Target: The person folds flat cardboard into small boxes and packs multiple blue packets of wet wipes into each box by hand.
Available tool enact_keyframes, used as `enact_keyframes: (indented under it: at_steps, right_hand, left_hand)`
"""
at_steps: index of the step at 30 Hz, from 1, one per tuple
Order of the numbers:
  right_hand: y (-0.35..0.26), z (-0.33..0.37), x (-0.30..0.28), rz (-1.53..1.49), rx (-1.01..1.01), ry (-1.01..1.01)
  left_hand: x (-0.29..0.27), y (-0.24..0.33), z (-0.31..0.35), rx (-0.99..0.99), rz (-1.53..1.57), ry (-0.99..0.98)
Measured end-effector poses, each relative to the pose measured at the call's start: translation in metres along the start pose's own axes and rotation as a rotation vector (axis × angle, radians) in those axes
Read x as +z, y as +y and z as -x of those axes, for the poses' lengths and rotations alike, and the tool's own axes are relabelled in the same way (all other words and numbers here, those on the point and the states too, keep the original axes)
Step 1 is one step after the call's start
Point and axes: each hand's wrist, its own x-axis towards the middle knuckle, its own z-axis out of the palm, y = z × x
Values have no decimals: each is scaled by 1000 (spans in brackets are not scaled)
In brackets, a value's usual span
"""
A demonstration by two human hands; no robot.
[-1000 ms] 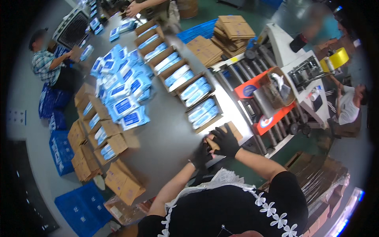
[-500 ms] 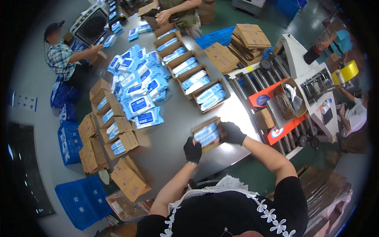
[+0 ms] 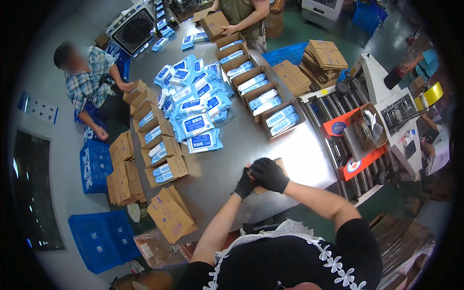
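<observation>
Near the front of the metal table, both my black-gloved hands are together on a small cardboard box [image 3: 261, 189]. My left hand [image 3: 245, 184] grips the box's left side with its fingers closed. Across the top lies my right hand [image 3: 270, 175], fingers bent and pressed on the cardboard. The hands hide most of the box, and its contents do not show. Farther up the table is a heap of blue-and-white wet wipe packs [image 3: 195, 123]. A row of open boxes [image 3: 283, 121] with packs standing in them runs along its right side.
More filled open boxes [image 3: 166, 169] line the table's left edge, with flattened cartons [image 3: 171, 212] nearer me. A roller conveyor with a tape machine [image 3: 391, 111] adjoins on the right. Two co-workers stand at the far end [image 3: 244, 17] and left side [image 3: 92, 79].
My right hand has moved left over the box top, close to my left hand. The packs seen inside it before are now covered. The whole view has shifted slightly.
</observation>
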Motion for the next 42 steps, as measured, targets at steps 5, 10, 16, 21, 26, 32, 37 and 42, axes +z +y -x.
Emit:
enact_keyframes:
  at_steps: [5, 10, 16, 21, 26, 32, 37, 42]
  right_hand:
    - [-1, 73, 39, 256, 460, 107]
    - [46, 137, -15, 311, 517, -97]
    - [126, 156, -48, 456, 488, 71]
    - [189, 199, -90, 419, 652, -43]
    - [142, 172, -33, -24, 517, 330]
    - [5, 30, 44, -128, 130, -328]
    - [5, 12, 48, -181, 487, -372]
    - [-40, -34, 32, 51, 169, 33]
  left_hand:
    - [74, -64, -25, 297, -299, -189]
    - [41, 23, -85, -295, 314, 519]
    - [17, 41, -193, 144, -377, 736]
    - [4, 32, -100, 101, -335, 671]
    - [-45, 12, 39, -278, -396, 536]
    - [-47, -28, 60, -110, -460, -38]
    - [-70, -54, 57, 108, -376, 476]
    - [-31, -64, 18, 97, -95, 79]
